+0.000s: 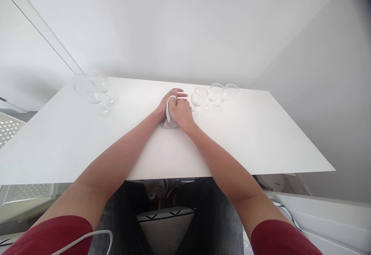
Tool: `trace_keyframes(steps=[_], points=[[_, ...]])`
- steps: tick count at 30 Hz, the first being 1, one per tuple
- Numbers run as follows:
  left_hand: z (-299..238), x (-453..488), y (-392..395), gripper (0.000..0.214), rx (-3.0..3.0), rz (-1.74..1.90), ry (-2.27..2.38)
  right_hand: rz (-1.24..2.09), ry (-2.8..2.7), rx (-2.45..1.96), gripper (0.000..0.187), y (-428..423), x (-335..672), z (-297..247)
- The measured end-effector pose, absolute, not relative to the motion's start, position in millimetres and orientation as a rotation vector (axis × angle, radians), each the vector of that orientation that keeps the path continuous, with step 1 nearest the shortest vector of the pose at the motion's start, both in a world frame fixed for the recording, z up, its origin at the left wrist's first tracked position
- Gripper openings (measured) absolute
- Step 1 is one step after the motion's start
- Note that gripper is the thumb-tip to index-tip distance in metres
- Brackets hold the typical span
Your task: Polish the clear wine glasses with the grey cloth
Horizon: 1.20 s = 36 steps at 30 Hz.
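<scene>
A light grey cloth (169, 110) is bunched between my two hands over the middle of the white table, its lower fold (169, 124) at the tabletop. My left hand (165, 101) presses round its far left side, fingers reaching to the right. Closed on the cloth from the right is my right hand (182, 113), partly covering the left. Whether a glass is inside the cloth is hidden. Just right of my hands stands a clear stemmed glass (199, 97), its base partly behind my right hand. Two more stemmed glasses (216, 92) (230, 92) stand beyond it.
Two clear stemmed glasses (94, 92) (100, 82) stand at the table's left back. The white table (246, 143) meets a wall (185, 27) at its far edge. Perforated white baskets (8, 129) sit lower left. A white cable (98, 232) hangs by my left sleeve.
</scene>
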<state>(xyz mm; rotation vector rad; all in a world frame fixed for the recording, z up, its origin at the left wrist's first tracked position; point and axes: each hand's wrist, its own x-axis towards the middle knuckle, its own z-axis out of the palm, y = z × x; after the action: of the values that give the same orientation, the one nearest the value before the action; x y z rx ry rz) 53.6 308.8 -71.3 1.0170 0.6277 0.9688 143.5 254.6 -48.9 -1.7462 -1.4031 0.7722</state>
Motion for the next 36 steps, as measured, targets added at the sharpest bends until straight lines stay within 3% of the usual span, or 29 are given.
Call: trace_keyframes(steps=[12,21,25,28,36], points=[[-71,55,313,0.026,1.092,0.969,0.743,0.669,-1.458,-1.866,0.038,246,145,-36],[-73,56,316,0.028,1.143,0.98,0.735,0.851,-1.526,-2.228,0.023,248,166,-28],[-75,56,318,0.03,1.174,0.974,0.706,0.848,-1.65,-2.416,0.046,250,181,-16],[-76,55,319,0.033,1.196,0.957,0.689,0.859,-1.631,-2.47,0.054,253,190,-11],[-75,53,319,0.036,1.254,0.932,0.656,0.717,-1.685,-2.586,0.04,249,188,-7]])
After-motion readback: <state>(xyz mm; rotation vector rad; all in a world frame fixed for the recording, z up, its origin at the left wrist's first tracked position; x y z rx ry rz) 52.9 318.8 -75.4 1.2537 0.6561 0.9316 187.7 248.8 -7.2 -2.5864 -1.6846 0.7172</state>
